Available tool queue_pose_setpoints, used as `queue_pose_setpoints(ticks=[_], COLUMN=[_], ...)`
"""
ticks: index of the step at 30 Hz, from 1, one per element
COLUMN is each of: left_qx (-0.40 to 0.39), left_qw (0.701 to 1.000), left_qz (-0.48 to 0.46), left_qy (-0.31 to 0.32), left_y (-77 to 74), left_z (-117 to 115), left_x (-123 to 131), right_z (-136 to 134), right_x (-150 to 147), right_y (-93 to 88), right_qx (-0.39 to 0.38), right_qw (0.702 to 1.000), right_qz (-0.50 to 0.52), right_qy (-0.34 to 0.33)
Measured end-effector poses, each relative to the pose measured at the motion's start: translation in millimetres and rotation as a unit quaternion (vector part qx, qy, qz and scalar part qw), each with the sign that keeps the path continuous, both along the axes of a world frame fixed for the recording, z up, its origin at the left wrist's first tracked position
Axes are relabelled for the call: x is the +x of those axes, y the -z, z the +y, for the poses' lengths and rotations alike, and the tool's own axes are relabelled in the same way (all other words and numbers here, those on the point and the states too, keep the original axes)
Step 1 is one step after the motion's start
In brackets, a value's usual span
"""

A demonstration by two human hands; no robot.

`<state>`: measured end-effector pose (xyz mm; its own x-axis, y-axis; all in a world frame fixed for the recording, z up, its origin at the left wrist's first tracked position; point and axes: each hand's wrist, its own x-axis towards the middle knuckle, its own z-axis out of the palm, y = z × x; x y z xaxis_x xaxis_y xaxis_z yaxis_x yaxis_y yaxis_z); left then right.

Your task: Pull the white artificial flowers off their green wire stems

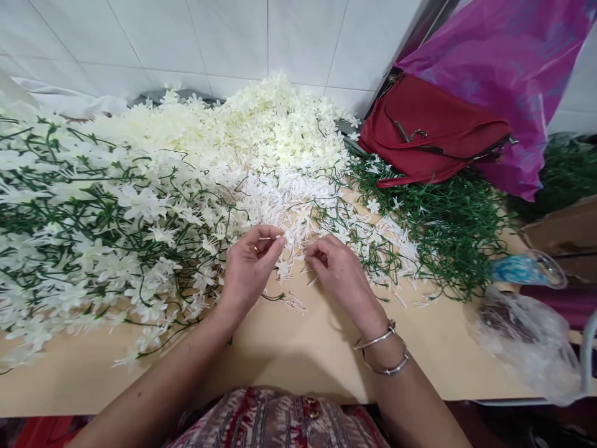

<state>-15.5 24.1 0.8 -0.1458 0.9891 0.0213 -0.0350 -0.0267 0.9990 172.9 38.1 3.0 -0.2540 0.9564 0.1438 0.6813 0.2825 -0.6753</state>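
Observation:
My left hand (252, 264) rests on the beige table (289, 348), fingers curled in a pinch at the edge of a heap of small white plastic stamens (284, 193). A thin green stem (275, 297) runs out from under it. My right hand (338, 270), with two silver bangles on the wrist, is closed in a pinch among the same white pieces; what either hand pinches is too small to name. Assembled white flower sprays on green stems (93, 230) lie to the left. A mound of loose cream petals (242, 127) sits behind.
Bare green stems (443, 230) are piled on the right. A red handbag (433, 134) and a purple plastic bag (508, 68) lean at the back right. A clear plastic bag (527, 336), a cardboard box (564, 227) and a white tiled wall (186, 37) surround the table.

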Motion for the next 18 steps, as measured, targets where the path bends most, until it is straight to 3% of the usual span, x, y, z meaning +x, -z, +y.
queue_pose_setpoints(ticks=[4,8,18], left_qx=[-0.018,-0.051,-0.044], left_qw=[0.999,0.997,0.997], left_qz=[-0.046,-0.057,-0.065], left_qy=[0.001,-0.009,-0.002], left_y=[-3.5,-0.8,-2.4], left_z=[2,3,6], left_x=[3,4,9], right_z=[0,0,4], right_x=[-1,-4,-12], right_y=[-2.5,-3.2,5.6], right_qx=[0.011,0.01,-0.113], right_qw=[0.991,0.961,0.896], right_qz=[0.125,0.269,0.426], right_qy=[0.042,0.062,0.055])
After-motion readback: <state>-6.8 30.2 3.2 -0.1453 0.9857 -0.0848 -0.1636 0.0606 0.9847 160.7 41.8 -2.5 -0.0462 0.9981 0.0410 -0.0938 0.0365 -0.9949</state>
